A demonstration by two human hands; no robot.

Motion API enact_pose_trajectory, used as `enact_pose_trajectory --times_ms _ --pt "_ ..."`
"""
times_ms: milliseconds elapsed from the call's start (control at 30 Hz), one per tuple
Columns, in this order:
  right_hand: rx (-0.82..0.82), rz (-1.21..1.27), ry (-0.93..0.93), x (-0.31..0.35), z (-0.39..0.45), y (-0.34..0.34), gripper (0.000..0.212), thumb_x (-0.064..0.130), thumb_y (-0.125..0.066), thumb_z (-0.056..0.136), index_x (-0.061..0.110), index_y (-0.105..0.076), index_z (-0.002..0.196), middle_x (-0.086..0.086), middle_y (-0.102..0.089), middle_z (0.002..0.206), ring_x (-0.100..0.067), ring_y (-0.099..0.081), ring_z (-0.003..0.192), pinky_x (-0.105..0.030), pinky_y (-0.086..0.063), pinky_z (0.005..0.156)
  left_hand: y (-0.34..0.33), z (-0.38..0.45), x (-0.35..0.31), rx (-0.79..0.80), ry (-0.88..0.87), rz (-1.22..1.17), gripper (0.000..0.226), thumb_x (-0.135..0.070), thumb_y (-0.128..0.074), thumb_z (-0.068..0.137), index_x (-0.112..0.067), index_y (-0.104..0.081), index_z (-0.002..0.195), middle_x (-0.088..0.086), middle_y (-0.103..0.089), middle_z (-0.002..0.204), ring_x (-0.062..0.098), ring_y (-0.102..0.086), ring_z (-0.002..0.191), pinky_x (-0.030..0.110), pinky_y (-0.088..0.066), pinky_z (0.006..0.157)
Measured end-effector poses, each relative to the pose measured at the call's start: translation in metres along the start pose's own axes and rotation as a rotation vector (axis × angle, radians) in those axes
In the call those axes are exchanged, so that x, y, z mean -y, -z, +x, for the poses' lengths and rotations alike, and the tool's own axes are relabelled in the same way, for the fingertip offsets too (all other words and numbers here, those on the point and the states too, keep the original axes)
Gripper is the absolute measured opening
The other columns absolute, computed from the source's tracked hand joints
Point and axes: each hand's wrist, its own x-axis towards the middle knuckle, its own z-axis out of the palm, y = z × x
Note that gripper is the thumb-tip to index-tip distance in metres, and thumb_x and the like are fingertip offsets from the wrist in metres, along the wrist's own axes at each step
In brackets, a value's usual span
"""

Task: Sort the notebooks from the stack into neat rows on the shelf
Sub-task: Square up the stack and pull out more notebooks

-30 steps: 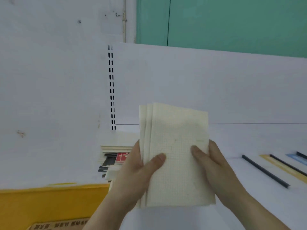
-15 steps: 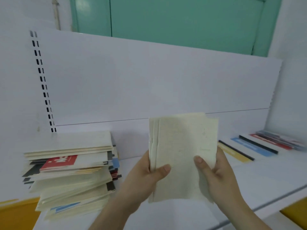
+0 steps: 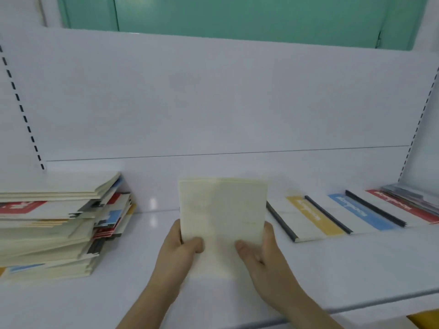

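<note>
Both hands are holding a bundle of cream notebooks (image 3: 222, 222) upright over the middle of the white shelf (image 3: 332, 276), with the covers facing the camera. The left hand (image 3: 177, 251) is gripping the bundle's lower left edge, its thumb (image 3: 196, 244) lying across the front cover and its other fingers curled behind, out of sight. The right hand (image 3: 263, 252) is gripping the lower right edge the same way, its thumb (image 3: 242, 246) pressing on the front and the remaining fingers wrapping round the back. The bundle is blurred, so how many notebooks it contains cannot be told. At about nine o'clock from the bundle, an untidy stack of notebooks (image 3: 54, 224) is sitting on the shelf against the back panel (image 3: 213, 103), its covers splaying at different angles with red, blue and dark edges showing. At about three o'clock, a row is lying flat and overlapping: a yellow-striped notebook (image 3: 311, 216) just beside the right hand, then a blue-striped notebook (image 3: 361, 213), then a red-striped notebook (image 3: 401, 205), with more (image 3: 413, 194) blurred at the far end. A green door (image 3: 237, 15) is showing above the panel at twelve o'clock.
</note>
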Motion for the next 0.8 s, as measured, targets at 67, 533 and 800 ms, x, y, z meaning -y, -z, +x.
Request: enact_pose_trajectory --times_ms 67,533,800 --pt "0.047 -0.071 -0.015 -0.006 0.002 0.006 0.030 0.026 -0.050 0.100 0.033 -0.036 0.126 0.014 -0.065 0.105 0.006 -0.061 0.093 -0.018 -0.050 0.079 -0.002 -0.003 0.009 -0.018 0.012 0.035 0.048 -0.002 -0.061 0.075 -0.030 -0.066 0.113 -0.007 -0.076 0.096 0.022 -0.070 0.095 0.044 -0.058 0.082" --pt "0.148 -0.377 -0.106 -0.018 0.044 0.034 0.031 0.020 -0.047 0.099 0.037 -0.053 0.125 0.020 -0.064 0.107 0.003 -0.058 0.096 -0.015 -0.048 0.078 -0.029 0.033 0.010 -0.012 0.055 0.466 0.024 -0.033 -0.037 0.104 -0.013 -0.050 0.110 0.006 -0.061 0.107 0.018 -0.060 0.090 0.033 -0.047 0.075" --pt "0.109 -0.548 -0.351 -0.041 0.088 0.045 0.015 0.020 -0.050 0.090 0.012 -0.063 0.093 -0.003 -0.064 0.091 -0.016 -0.059 0.078 -0.029 -0.047 0.060 -0.054 0.099 0.020 0.123 -0.011 1.040 0.045 -0.042 -0.038 0.104 -0.005 -0.059 0.118 0.012 -0.064 0.122 0.028 -0.061 0.114 0.029 -0.046 0.088"
